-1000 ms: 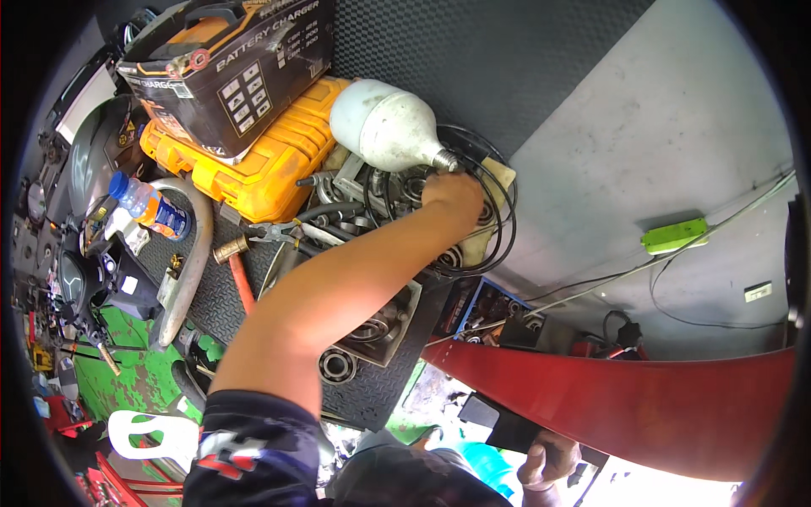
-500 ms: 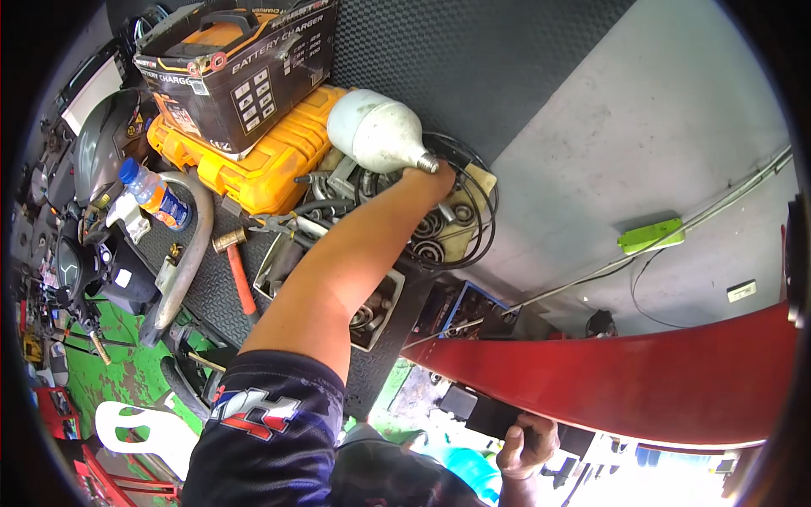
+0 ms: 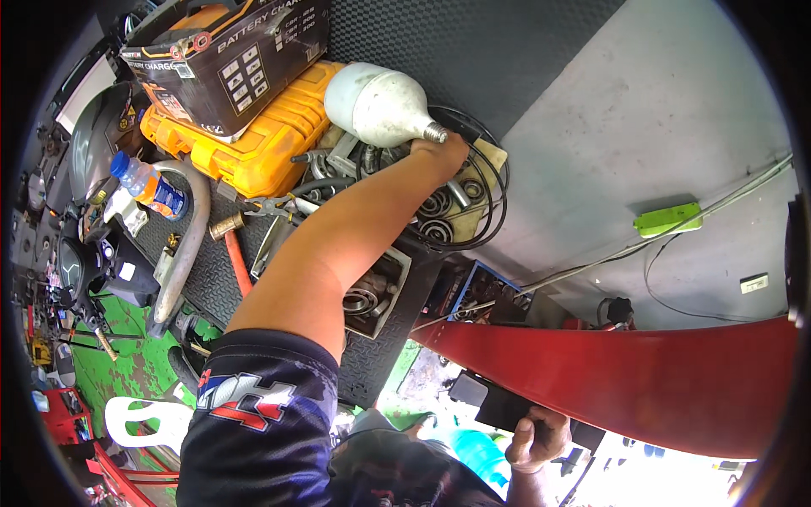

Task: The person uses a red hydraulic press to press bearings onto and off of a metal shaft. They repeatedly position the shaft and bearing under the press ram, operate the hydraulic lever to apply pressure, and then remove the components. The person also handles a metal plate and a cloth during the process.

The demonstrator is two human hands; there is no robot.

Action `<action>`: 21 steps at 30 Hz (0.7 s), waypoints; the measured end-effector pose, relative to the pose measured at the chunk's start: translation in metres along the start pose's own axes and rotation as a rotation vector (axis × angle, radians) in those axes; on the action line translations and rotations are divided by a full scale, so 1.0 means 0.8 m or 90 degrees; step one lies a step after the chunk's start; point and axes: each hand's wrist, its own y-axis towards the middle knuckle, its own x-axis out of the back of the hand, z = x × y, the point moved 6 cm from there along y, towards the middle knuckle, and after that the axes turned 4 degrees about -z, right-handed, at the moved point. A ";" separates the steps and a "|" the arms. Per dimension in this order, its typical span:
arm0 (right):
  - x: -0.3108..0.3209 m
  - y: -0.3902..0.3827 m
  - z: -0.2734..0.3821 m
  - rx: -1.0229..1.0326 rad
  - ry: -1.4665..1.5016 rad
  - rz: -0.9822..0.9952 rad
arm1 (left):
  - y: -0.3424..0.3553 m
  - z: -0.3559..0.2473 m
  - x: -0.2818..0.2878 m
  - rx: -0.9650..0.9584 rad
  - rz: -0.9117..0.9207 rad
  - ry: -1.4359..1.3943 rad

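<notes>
My left arm stretches across the bench, and my left hand (image 3: 443, 152) reaches into a pile of metal parts and black cable (image 3: 500, 207). Its fingers are mostly hidden, so whether they hold anything does not show. Just beside that hand lies a large white light bulb (image 3: 376, 106) with a metal screw base. Several bearing rings (image 3: 437, 230) sit near the wrist on a yellowish sheet (image 3: 467, 224). At lower right my right hand (image 3: 539, 439) is closed, fingers curled, against a flat black thing (image 3: 504, 411) below the red panel's edge. What it grips cannot be made out.
A yellow case (image 3: 253, 160) carries a charger box (image 3: 228, 72). Nearby are a bottle (image 3: 152, 188), a curved pipe (image 3: 198, 228), a red-handled hammer (image 3: 237, 260) and a tray of parts (image 3: 395, 308). A long red panel (image 3: 625, 372) spans the right, below a grey wall (image 3: 625, 160).
The whole view has shifted slightly, with the bench things now higher in the picture. My left hand stays at the pile beside the bulb; my right hand stays by the red panel.
</notes>
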 end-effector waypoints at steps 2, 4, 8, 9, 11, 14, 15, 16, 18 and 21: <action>0.000 0.001 0.001 0.014 -0.001 0.000 | 0.007 0.006 -0.017 0.000 -0.011 -0.010; -0.001 0.001 0.002 0.015 -0.005 0.014 | 0.020 0.027 -0.047 -0.019 -0.040 0.010; 0.000 0.001 0.000 0.028 -0.024 0.012 | 0.003 0.018 -0.033 -0.022 -0.109 -0.081; 0.000 0.001 0.000 0.028 -0.018 0.009 | -0.006 0.020 -0.027 0.001 -0.129 -0.164; 0.000 0.002 0.001 0.030 -0.005 0.003 | -0.029 0.021 -0.019 0.000 -0.206 -0.274; 0.000 0.003 0.001 0.033 0.000 0.006 | -0.074 0.016 -0.005 -0.029 -0.215 -0.503; 0.001 0.001 0.000 0.026 -0.004 -0.003 | -0.094 0.011 0.018 -0.010 -0.097 -0.676; 0.002 0.001 0.000 0.024 -0.003 -0.007 | -0.115 0.007 0.028 0.018 0.025 -0.844; 0.000 0.003 0.002 0.034 0.003 -0.008 | -0.138 0.013 0.020 0.038 0.083 -1.028; -0.001 0.007 0.004 0.053 0.012 -0.013 | -0.155 0.021 0.011 0.048 0.107 -1.199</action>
